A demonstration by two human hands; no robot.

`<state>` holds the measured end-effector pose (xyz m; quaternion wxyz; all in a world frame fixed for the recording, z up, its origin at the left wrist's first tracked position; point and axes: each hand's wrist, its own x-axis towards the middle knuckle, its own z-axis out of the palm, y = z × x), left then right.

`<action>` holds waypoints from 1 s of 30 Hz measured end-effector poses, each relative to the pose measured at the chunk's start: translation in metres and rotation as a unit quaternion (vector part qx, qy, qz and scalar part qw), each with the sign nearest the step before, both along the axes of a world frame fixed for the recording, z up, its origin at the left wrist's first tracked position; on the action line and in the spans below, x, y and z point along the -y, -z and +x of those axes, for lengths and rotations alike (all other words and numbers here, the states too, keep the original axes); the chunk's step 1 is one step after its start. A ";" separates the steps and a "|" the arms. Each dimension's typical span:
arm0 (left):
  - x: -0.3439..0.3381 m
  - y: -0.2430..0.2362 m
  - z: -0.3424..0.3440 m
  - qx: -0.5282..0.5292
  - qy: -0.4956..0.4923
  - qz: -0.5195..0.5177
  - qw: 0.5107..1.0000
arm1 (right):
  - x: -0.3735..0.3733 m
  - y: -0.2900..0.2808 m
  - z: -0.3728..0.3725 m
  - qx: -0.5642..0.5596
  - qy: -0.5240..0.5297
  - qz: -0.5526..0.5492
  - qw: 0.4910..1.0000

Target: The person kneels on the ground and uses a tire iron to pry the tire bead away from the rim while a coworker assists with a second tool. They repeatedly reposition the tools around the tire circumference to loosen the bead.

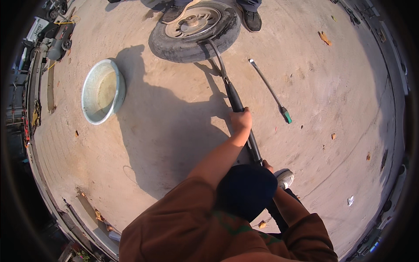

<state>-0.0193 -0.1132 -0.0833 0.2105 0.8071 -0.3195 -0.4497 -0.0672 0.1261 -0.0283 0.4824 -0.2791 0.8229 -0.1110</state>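
Note:
My left hand [242, 120] is wrapped round the black shaft of a long tire bar [234, 97] with a curved, forked metal head. Lower down, my right hand [268, 166] closes on the same bar near its end, partly hidden by a dark blue rounded shape [246, 192]. The bar slants away from me, and its metal head reaches the sidewall of a tire [179, 50] mounted on a spoked rim [194, 22]. Whether the head is hooked under the tire's edge is hard to make out. The wheel lies on its side on the concrete.
A pale blue basin [118, 94] stands at the left. A tire lever with a green handle [286, 114] lies right of the bar. Another person's dark shoe [252, 21] is beside the wheel. My light shoe [286, 178] shows near my right hand. Equipment [55, 50] lines the far left.

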 end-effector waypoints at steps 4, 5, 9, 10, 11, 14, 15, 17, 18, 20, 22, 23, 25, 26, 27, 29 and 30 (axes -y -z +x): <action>0.000 0.016 0.007 -0.041 0.031 0.000 0.999 | 0.002 -0.013 0.001 0.010 -0.010 -0.024 1.000; 0.000 0.019 0.009 -0.056 0.045 0.010 0.997 | 0.001 -0.018 0.001 0.020 -0.002 -0.032 0.999; -0.001 0.021 0.022 -0.162 0.082 0.026 0.983 | -0.005 -0.042 0.001 0.010 -0.006 -0.034 0.999; -0.004 0.018 0.025 -0.181 0.096 0.041 0.978 | -0.007 -0.050 -0.001 0.016 -0.016 -0.048 0.999; -0.011 0.014 0.028 -0.188 0.077 -0.046 0.978 | -0.009 -0.059 -0.004 0.021 -0.025 -0.055 0.998; -0.010 0.004 0.033 -0.169 0.057 -0.067 0.982 | -0.006 -0.082 -0.008 0.000 -0.067 -0.073 0.995; -0.008 0.002 0.037 -0.192 0.087 -0.004 0.978 | -0.005 -0.090 -0.009 -0.017 -0.079 -0.055 0.995; -0.002 0.002 0.044 -0.265 0.116 0.009 0.957 | -0.001 -0.106 -0.017 0.034 -0.020 0.018 0.999; -0.002 0.003 0.047 -0.290 0.117 0.011 0.950 | 0.002 -0.111 -0.019 0.073 0.015 0.052 0.996; -0.001 0.008 0.048 -0.339 0.071 0.004 0.938 | 0.008 -0.122 -0.027 0.051 -0.001 0.038 0.998; 0.007 0.016 0.053 -0.362 0.074 0.065 0.927 | 0.014 -0.130 -0.034 0.033 -0.002 0.037 0.999; 0.014 0.020 0.058 -0.419 0.070 0.070 0.903 | 0.018 -0.136 -0.040 0.024 -0.010 0.031 0.999; 0.021 0.024 0.060 -0.440 0.003 0.008 0.898 | 0.027 -0.153 -0.054 0.031 -0.018 0.042 0.998; 0.025 0.025 0.065 -0.429 0.000 -0.002 0.903 | 0.034 -0.161 -0.057 -0.005 -0.048 0.048 0.998; 0.029 0.026 0.067 -0.437 -0.031 -0.013 0.899 | 0.040 -0.173 -0.064 0.033 -0.013 0.076 0.997; 0.030 0.025 0.076 -0.428 -0.057 0.014 0.902 | 0.058 -0.196 -0.074 0.014 -0.018 0.098 0.995; 0.031 0.024 0.080 -0.429 -0.073 0.032 0.900 | 0.067 -0.210 -0.078 0.000 -0.017 0.118 0.993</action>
